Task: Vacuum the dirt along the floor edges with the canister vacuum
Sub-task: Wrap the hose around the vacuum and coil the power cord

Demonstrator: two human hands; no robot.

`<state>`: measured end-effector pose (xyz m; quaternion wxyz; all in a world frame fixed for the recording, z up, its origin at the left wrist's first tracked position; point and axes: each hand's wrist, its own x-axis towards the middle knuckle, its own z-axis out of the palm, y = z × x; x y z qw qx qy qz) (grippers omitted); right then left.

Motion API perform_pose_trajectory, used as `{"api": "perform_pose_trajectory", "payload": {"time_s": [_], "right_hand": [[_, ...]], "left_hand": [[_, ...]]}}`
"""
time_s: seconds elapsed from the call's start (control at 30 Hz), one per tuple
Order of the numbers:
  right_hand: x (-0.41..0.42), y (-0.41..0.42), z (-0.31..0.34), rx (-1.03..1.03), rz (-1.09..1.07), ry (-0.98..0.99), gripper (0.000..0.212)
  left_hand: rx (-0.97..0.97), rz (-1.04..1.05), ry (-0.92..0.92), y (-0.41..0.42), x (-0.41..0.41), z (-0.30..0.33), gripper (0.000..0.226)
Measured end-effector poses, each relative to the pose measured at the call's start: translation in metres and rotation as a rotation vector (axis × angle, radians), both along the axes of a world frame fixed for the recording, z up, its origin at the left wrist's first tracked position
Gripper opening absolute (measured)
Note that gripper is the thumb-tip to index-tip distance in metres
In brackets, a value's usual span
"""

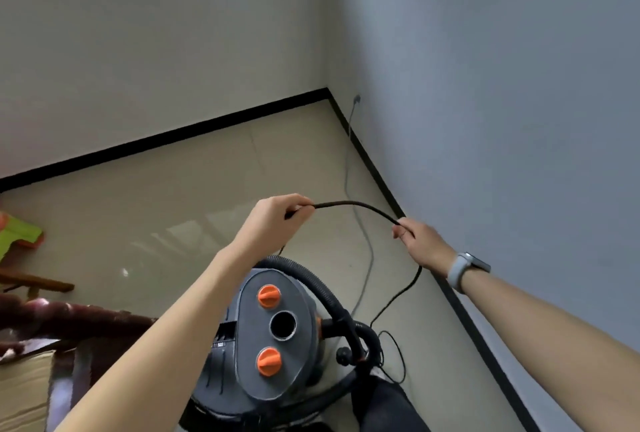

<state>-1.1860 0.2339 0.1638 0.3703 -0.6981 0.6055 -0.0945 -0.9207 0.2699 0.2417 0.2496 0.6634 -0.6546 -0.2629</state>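
Pinching a black cord between left hand and right hand above the canister vacuum, its hose alongside.

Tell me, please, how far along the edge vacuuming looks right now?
Early stage. The canister vacuum stands near the corner, its hose looped over its top. In hand: the left hand and right hand grip the black power cord between them. Left: no nozzle is at the black baseboard, so the edges look unvacuumed.

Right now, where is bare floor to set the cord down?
Bare floor lies ahead-left, bordered by the black baseboard and the vacuum. Crowded to the right: hose and looped cord lie by the right wall.
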Motion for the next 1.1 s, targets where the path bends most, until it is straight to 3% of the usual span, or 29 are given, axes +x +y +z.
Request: {"api": "perform_pose_trajectory", "payload": {"time_s": [0.27,0.37,0.47,0.77,1.1], "right_hand": [[-0.087,0.145,-0.005,0.023,-0.328,0.236,0.025],[-0.107,0.176,0.02,-0.19,-0.545,0.28,0.026],[-0.112,0.179,0.054,-0.453,-0.63,0.248,0.025],[-0.061,0.11,0.177,-0.835,-0.427,-0.016,0.025],[0.049,0.041,0.288,-0.863,-0.134,-0.182,0.02]], "left_hand": [[0.047,-0.379,-0.03,0.042,-0.073,-0.045,0.021],[-0.001,-0.412,0.036,0.056,-0.106,-0.046,0.021],[-0.076,-0.336,0.141,0.062,-0.128,-0.029,0.022],[-0.304,-0.103,0.345,0.053,-0.11,0.052,0.02],[-0.77,0.3,0.251,0.045,0.007,0.177,0.021]]}}
